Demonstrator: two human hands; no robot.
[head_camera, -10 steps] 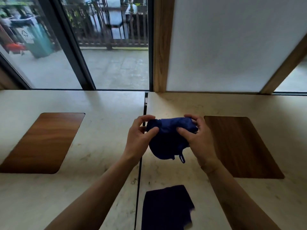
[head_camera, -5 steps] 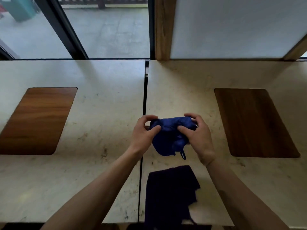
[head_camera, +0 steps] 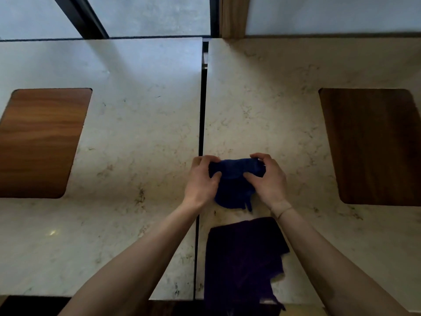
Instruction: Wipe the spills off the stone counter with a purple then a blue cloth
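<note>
A bunched blue cloth (head_camera: 232, 188) is held between both hands just above the pale stone counter (head_camera: 141, 137), right of the dark seam. My left hand (head_camera: 201, 181) grips its left edge with curled fingers and thumb. My right hand (head_camera: 267, 179) grips its right edge the same way. A small loop dangles from the cloth's lower edge. A dark purple cloth (head_camera: 243, 261) lies flat on the counter near the front edge, between my forearms, partly hanging over the edge. Dark speckled marks (head_camera: 140, 197) show on the stone left of the seam.
A dark seam (head_camera: 201, 133) splits the counter into two slabs. Wooden inlays sit at the left (head_camera: 38, 142) and right (head_camera: 373, 147). A window and a wooden post (head_camera: 232, 17) back the counter. The front edge runs along the bottom.
My view has tilted further down, so the counter fills the frame. Both hands still grip the blue cloth and have come lower, closer to the stone.
</note>
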